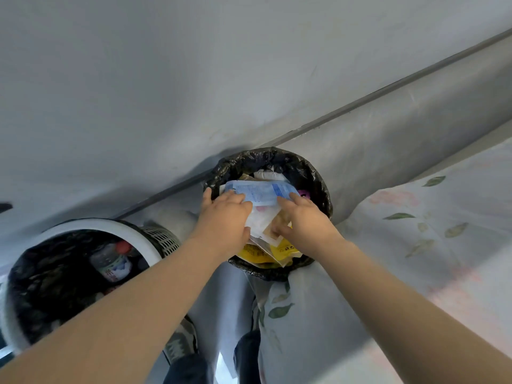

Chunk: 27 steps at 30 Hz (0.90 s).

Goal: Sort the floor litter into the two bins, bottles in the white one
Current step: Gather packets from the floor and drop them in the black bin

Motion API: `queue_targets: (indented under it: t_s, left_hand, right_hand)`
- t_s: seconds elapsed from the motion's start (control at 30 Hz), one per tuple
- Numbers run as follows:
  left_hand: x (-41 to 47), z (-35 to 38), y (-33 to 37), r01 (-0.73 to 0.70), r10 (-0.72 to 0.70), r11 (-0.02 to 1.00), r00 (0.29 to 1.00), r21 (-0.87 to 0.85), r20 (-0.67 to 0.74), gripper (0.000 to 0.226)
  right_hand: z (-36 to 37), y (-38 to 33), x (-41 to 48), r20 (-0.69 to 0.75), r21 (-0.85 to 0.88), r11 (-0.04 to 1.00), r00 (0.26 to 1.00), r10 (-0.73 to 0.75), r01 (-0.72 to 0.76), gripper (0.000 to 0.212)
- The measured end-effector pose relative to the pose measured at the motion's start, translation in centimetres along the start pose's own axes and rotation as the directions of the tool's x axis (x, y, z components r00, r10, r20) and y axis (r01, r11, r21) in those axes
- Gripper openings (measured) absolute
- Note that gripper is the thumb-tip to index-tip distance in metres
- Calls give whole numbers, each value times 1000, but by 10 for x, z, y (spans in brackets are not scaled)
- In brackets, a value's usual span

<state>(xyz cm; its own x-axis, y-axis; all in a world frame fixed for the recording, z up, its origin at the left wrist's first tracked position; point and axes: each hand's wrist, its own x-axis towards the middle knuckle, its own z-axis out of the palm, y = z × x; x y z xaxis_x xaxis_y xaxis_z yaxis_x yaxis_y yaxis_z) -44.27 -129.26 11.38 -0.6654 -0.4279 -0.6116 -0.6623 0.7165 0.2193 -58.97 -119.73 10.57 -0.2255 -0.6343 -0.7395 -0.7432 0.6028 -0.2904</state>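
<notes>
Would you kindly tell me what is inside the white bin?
A clear bottle with a red cap lies on the black liner. The left forearm covers the white bin's near part; deeper contents are too dark to tell.

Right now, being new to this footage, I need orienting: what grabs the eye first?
The left hand and right hand rest on a blue packet topping paper litter in the black-lined bin, centre. Lower left, the white bin holds a bottle.
</notes>
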Motion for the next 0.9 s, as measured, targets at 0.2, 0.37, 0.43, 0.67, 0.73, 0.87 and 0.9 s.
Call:
queue_targets:
  t_s: [0.2, 0.37, 0.43, 0.67, 0.73, 0.87, 0.9]
  left_hand:
    - [-56, -56, -1, -53, 48, 997, 994, -55, -98, 29]
    - [-128, -108, 0, -49, 45, 997, 997, -63, -63, 23]
    - [-163, -130, 2, -40, 37, 998, 998, -55, -50, 23]
    - [-293, -222, 3, -7, -11, 989, 993, -147, -116, 30]
    - [-329, -247, 1, 9, -31, 987, 991, -162, -133, 33]
    - [-405, -292, -4, 36, -77, 972, 983, -234, -169, 40]
    - [-424, -301, -5, 30, -81, 967, 978, -252, -191, 41]
  right_hand:
    - [-38, -23, -73, -64, -112, 993, 996, -55, 48, 56]
    - [-77, -65, -143, -79, -230, 970, 992, -101, 80, 49]
    - [-94, -86, -176, -94, -242, 967, 989, -110, 85, 46]
    - [-154, -168, -301, -178, -208, 974, 976, -124, 86, 37]
    - [-171, -192, -336, -201, -215, 971, 969, -146, 101, 34]
    - [-210, -239, -403, -229, -243, 959, 952, -205, 148, 37]
    - [-220, -250, -419, -239, -261, 953, 946, -220, 156, 37]
